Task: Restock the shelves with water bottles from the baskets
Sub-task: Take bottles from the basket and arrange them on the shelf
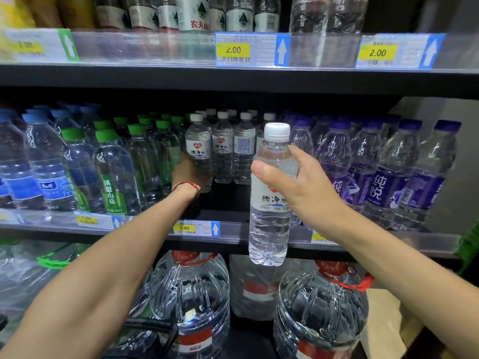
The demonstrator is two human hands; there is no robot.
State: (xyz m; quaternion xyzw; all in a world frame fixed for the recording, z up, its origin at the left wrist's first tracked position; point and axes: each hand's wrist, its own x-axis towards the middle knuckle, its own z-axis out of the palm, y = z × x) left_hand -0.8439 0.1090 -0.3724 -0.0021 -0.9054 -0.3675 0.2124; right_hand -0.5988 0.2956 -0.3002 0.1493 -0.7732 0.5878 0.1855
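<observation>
The left hand grips a white-capped bottle on the middle shelf, and the right hand curls round a clear, ribbed plastic water bottle held upright before it.

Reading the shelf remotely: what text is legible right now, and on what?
"2.00": upper centre tag, upper right tag.
"1.00": lower tag.
"农夫山": top bottle.
"纯净水": held bottle in right hand; shelf bottle in left hand.
"纯悦": purple bottle.
"山泉": green bottle.
Tags' fine print, blue label: too blurred.
</observation>
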